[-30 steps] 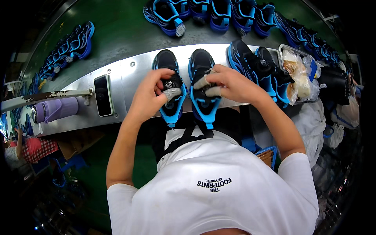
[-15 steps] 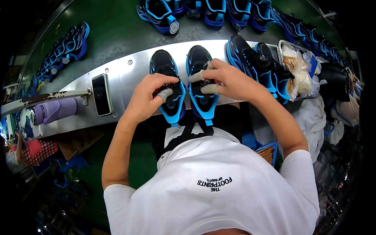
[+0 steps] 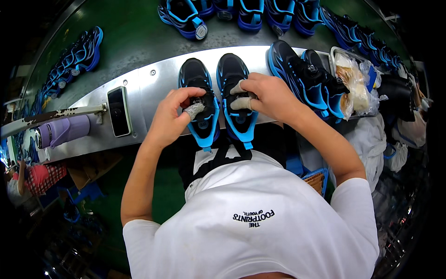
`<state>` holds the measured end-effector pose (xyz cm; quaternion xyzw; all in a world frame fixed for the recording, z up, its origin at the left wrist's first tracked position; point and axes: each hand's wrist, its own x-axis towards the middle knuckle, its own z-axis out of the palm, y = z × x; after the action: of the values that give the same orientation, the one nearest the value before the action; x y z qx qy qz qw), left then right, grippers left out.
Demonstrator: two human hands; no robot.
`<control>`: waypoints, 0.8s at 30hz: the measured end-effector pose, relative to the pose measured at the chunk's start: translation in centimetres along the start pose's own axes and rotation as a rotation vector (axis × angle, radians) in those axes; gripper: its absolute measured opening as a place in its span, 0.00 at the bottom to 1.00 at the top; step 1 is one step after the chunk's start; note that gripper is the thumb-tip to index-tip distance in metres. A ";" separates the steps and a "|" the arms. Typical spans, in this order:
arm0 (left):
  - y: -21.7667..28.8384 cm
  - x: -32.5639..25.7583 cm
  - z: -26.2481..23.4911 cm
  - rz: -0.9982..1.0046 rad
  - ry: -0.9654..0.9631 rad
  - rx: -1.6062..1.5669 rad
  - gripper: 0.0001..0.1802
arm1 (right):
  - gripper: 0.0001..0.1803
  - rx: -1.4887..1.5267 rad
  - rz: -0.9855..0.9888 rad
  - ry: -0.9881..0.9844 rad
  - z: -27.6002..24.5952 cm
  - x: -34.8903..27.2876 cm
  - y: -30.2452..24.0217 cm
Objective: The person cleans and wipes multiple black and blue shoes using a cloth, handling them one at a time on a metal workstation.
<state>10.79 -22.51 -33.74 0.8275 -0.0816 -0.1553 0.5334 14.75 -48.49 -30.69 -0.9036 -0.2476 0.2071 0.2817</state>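
Note:
Two black-and-blue sneakers stand side by side on a metal ledge (image 3: 153, 79), heels toward me. My left hand (image 3: 173, 116) rests on the tongue of the left sneaker (image 3: 197, 79), with a taped fingertip pressed against its round dial. My right hand (image 3: 267, 95), also with taped fingers, grips the tongue area of the right sneaker (image 3: 232, 69). Both hands are closed on the shoes.
A second pair of sneakers (image 3: 302, 74) sits to the right beside a clear tray of plastic-wrapped items (image 3: 357, 83). A phone (image 3: 119, 111) lies on the ledge to the left, near a purple bottle (image 3: 62, 131). More sneakers (image 3: 186, 18) line the green conveyor (image 3: 125, 37).
Both hands have shifted slightly on the tongues of the two sneakers; the shoes stay on the ledge.

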 end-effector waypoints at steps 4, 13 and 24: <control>2.3 -0.8 2.2 -0.007 0.234 0.189 0.20 | 0.16 0.064 -0.071 0.010 0.0 -0.1 0.8; 0.5 -1.2 0.8 -0.002 0.098 0.060 0.20 | 0.15 0.169 -0.056 -0.055 -0.6 -0.2 0.4; 4.6 -2.3 9.6 -0.652 -0.110 -1.057 0.17 | 0.17 0.091 -0.148 0.043 0.3 0.1 1.5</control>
<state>5.45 -31.95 -32.86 0.4246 0.2359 -0.3720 0.7910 15.18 -49.43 -31.82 -0.8734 -0.2980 0.1774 0.3420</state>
